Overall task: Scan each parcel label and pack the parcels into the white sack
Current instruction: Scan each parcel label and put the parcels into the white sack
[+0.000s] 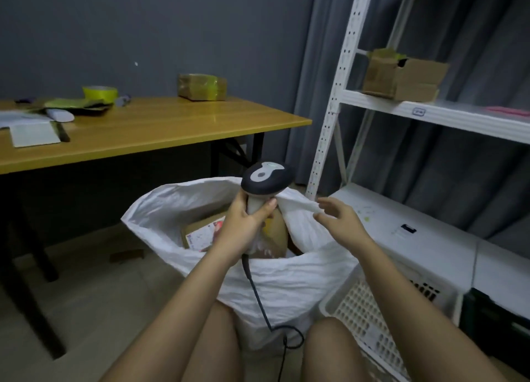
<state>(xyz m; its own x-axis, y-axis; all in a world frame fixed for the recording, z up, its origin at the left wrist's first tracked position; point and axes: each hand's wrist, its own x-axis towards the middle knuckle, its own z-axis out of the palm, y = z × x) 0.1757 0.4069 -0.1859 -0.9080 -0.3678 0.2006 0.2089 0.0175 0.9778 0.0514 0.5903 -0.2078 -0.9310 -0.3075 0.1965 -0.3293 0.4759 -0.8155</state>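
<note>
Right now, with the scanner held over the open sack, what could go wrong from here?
1. The scanner sits in the left hand directly above the white sack; a loose grip could drop it in among the parcels.
2. Its cable trails down the sack's front and loops between the knees, so it may snag.
3. The right hand is open beside the rim, not holding it; the mouth could slump shut.

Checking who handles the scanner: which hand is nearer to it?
Left. The left hand grips the scanner by its handle above the sack; the right hand is open, off to its right, not touching it.
</note>
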